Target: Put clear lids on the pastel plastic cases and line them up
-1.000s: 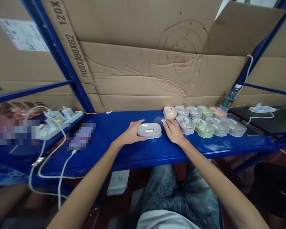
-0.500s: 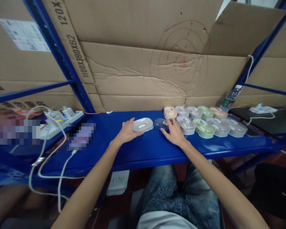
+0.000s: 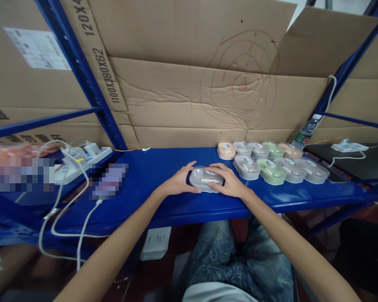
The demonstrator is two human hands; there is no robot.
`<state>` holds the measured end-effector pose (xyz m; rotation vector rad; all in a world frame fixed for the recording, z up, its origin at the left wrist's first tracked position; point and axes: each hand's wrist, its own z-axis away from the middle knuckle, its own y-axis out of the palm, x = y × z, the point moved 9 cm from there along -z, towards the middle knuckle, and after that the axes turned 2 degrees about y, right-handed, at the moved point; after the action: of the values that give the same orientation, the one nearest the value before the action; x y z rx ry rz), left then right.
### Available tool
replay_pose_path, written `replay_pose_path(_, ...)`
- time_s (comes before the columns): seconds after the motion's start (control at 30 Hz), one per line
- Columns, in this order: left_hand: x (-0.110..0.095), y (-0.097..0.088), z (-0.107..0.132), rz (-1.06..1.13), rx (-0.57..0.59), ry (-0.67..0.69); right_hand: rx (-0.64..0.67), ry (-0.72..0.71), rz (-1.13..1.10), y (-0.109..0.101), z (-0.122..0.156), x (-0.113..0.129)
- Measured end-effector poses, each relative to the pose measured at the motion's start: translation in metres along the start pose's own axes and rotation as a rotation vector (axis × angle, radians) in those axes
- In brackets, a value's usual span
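A grey oval case with a clear lid [image 3: 206, 178] lies on the blue shelf [image 3: 164, 197] in front of me. My left hand [image 3: 179, 183] cups its left end, fingers curled round it. My right hand [image 3: 228, 181] holds its right end, with fingers over the lid. To the right stand two rows of several similar cases [image 3: 264, 161] in grey, green and peach, each with a clear lid.
White power strips [image 3: 82, 156] and loose white cables [image 3: 66, 201] lie on the shelf's left part. A plastic bottle [image 3: 305, 131] stands at the back right. Cardboard sheets [image 3: 208, 84] back the shelf. Another power strip [image 3: 348, 147] rests on a black surface at the right.
The clear lid that lay under my right hand now sits on the grey case. Both hands have come together around the case, nearer the shelf's front edge.
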<state>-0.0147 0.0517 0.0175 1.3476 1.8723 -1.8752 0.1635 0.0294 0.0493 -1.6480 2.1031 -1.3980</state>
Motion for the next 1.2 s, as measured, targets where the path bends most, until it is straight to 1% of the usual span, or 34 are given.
replay_pose_path(0.1,0.002,0.001,-0.001,-0.020,0.006,0.017,0.034,-0.016,0.012,0.003,0.001,0.004)
replay_pose_path(0.3,0.002,0.001,-0.001,-0.015,0.005,0.002,0.048,-0.038,0.090,0.005,0.003,0.010)
replay_pose_path(0.43,0.003,0.002,-0.001,-0.023,0.010,-0.004,0.044,-0.053,0.098,0.005,0.003,0.012)
replay_pose_path(0.63,0.002,0.001,-0.002,-0.034,-0.004,0.030,0.037,-0.088,0.116,0.007,0.002,0.015)
replay_pose_path(1.0,0.003,0.005,-0.001,-0.074,-0.001,0.017,0.108,-0.067,0.101,0.009,0.002,0.014)
replay_pose_path(1.2,0.003,0.004,0.000,-0.064,0.005,0.011,0.133,-0.012,0.080,0.010,0.002,0.006)
